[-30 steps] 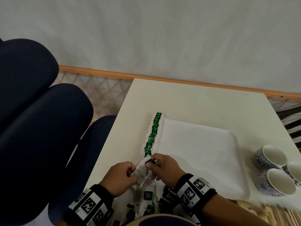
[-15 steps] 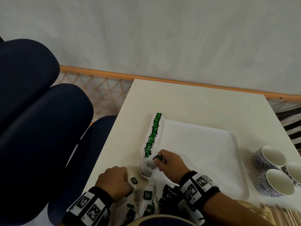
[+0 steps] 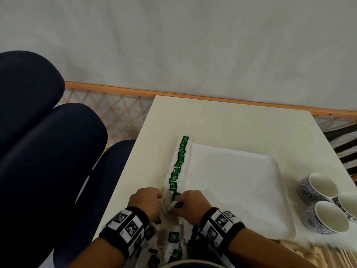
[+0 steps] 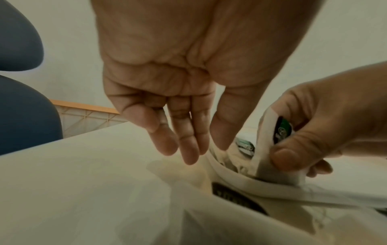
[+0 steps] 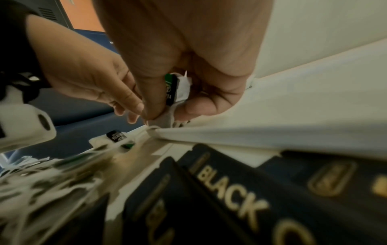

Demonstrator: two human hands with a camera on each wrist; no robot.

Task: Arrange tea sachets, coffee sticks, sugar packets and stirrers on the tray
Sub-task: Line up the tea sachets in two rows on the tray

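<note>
White tea sachet (image 3: 174, 203), carried forward from half a second ago, is now being pinched by the right hand (image 3: 190, 206) at the row's near end on the tray (image 3: 251, 190); left hand (image 3: 145, 201), fingers relaxed and holding nothing, is returning beside it.

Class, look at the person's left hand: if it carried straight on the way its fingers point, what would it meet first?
Most likely the near left rim of the white tray, just ahead of the left hand fingertips; the tea sachet pinched by the right hand stands just beyond. Depth is uncertain.
</note>
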